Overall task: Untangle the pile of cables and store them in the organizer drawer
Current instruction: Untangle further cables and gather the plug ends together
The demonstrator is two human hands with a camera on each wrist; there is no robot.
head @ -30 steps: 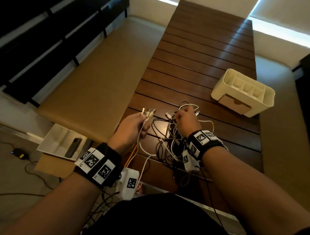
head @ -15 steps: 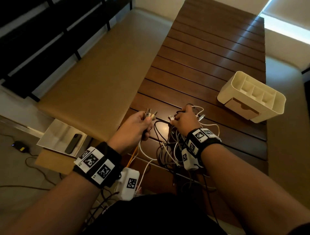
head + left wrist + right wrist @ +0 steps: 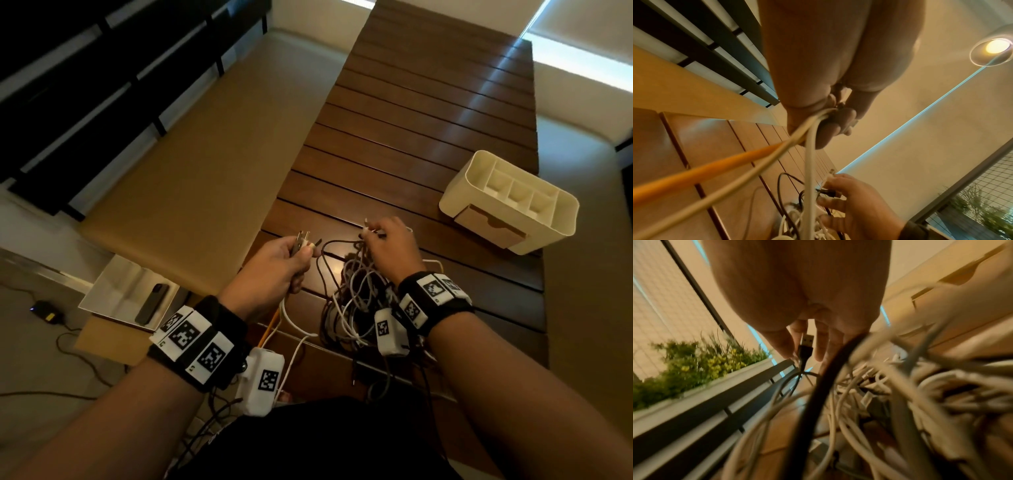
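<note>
A tangle of white, grey and black cables (image 3: pixel 356 301) hangs over the near end of the slatted wooden table (image 3: pixel 428 113). My left hand (image 3: pixel 274 270) grips several cable ends, their plugs (image 3: pixel 303 240) sticking up past the thumb; white and orange cords (image 3: pixel 748 164) trail from its fist. My right hand (image 3: pixel 390 246) is raised over the tangle and pinches cable ends, among them a black USB plug (image 3: pixel 805 345). The cream organizer (image 3: pixel 510 202) stands at the right with its wooden drawer (image 3: pixel 489 226) shut.
A tan padded bench (image 3: pixel 191 164) runs along the table's left side. On the floor at left lie a white tray holding a dark phone (image 3: pixel 150 303) and a small black device (image 3: pixel 44 310) with loose cords. Dark slats (image 3: pixel 85 85) line the far left.
Both hands have lifted off the table with their cable ends. The right hand rose and pulled the tangle up with it. The left hand keeps its bundle of plugs.
</note>
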